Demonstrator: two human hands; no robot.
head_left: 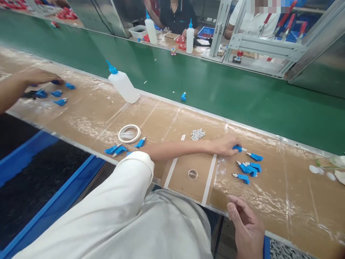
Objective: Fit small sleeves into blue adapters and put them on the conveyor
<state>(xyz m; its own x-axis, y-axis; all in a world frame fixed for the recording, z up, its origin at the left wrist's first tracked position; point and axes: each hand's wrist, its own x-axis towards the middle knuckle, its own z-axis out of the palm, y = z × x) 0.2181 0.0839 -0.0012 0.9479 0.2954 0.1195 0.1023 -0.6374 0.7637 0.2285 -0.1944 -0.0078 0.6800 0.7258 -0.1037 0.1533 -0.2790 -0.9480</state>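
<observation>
My left hand [225,145] reaches across to the right over the tabletop, its fingers closed on a small blue plastic part [237,148] with a white tip. Just right of it lies a loose group of similar blue parts [250,168], several with pale tips. Near the table's front edge is my right hand [246,226], fingers loosely curled, thumb a little apart, nothing visible in it. Between two white tape strips sits a small round clear dish [192,174] with a thin stick in it. Behind my left forearm is a pile of small grey pieces [198,134].
A roll of tape [129,133] lies left beside more blue parts [115,149]. A white squeeze bottle [124,86] leans near the green belt [161,75], which carries one blue part [183,96]. Another person's hand [40,77] works far left. A bin of grey pieces [285,250] stands lower right.
</observation>
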